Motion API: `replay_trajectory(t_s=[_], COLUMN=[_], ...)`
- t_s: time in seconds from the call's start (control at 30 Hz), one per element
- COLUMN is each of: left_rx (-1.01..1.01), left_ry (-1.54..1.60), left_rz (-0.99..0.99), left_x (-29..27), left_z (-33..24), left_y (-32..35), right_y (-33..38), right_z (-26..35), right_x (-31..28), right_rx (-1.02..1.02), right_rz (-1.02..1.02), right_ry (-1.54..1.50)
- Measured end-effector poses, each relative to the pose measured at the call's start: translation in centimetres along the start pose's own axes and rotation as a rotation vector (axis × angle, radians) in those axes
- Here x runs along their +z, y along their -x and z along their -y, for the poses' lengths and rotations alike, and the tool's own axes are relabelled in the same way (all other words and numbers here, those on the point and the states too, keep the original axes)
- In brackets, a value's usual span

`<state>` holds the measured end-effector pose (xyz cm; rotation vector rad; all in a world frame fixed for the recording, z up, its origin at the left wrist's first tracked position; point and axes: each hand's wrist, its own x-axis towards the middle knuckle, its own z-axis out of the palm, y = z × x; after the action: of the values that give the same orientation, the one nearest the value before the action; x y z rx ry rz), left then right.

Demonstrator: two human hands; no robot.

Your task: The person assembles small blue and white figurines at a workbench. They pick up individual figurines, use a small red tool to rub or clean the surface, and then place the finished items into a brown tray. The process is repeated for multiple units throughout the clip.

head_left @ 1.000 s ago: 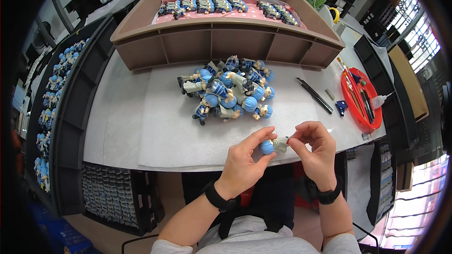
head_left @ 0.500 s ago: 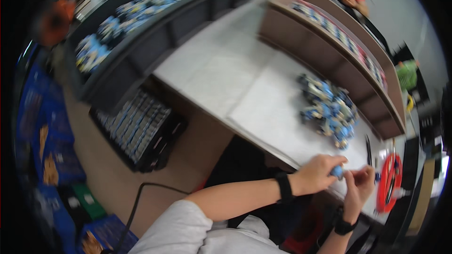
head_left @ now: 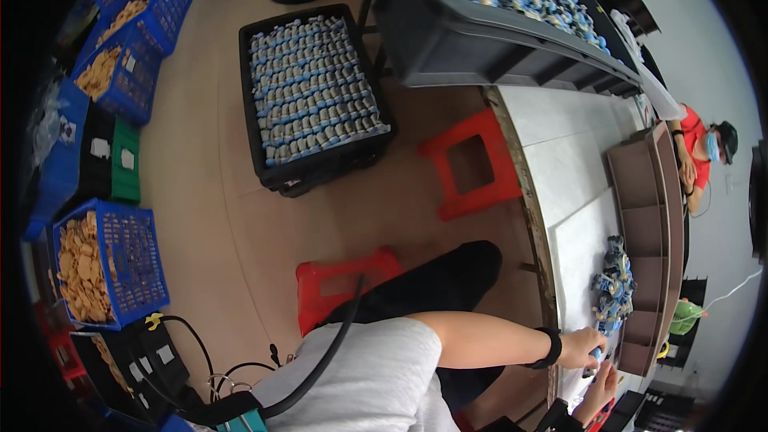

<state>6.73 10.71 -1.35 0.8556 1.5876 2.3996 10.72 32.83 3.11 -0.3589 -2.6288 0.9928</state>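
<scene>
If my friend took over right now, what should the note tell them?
Left hand: pinching a small blue part at the table edge.
Right hand: just below, fingers at the same part; whether it grips it is unclear.
Pile of blue and grey parts: on the table beside the hands.
Black tray of finished-looking rows: on the floor.
Done: hard to say. Left: the pile.

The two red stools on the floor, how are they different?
The red stool by the table shows whole, its seat with a square hole; the red stool under the person is half hidden by a dark trouser leg and a black cable. The first stands farther away. Both are red plastic.
</scene>
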Motion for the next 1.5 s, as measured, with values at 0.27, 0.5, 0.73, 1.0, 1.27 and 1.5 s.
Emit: replay_trajectory(t_s=[0.27,0.5,0.73,1.0,1.27,1.5], left_rx=[-0.090,0.081,0.080,0.061,0.269,0.082], left_ry=[0.076,-0.133,-0.248,-0.268,-0.174,0.077], left_rz=[0.046,0.011,0.055,0.062,-0.023,0.111], left_x=[0.1,1.6,1.8,2.3,3.8,-0.3], left_z=[-0.4,2.1,1.9,2.1,4.7,0.8], left_y=[0.0,-1.5,-1.7,-2.1,-2.6,-0.9], right_y=[3.5,3.7,4.2,4.8,8.3,11.7], right_z=[6.1,6.8,6.1,5.8,6.9,4.0], right_x=[1.3,0.7,-0.4,-1.2,-0.5,-9.2], right_rx=[0.249,0.370,0.444,0.480,0.292,0.196], right_rz=[0.222,0.188,0.200,0.217,0.172,-0.185], right_ry=[-0.216,-0.303,-0.325,-0.374,-0.416,-0.422])
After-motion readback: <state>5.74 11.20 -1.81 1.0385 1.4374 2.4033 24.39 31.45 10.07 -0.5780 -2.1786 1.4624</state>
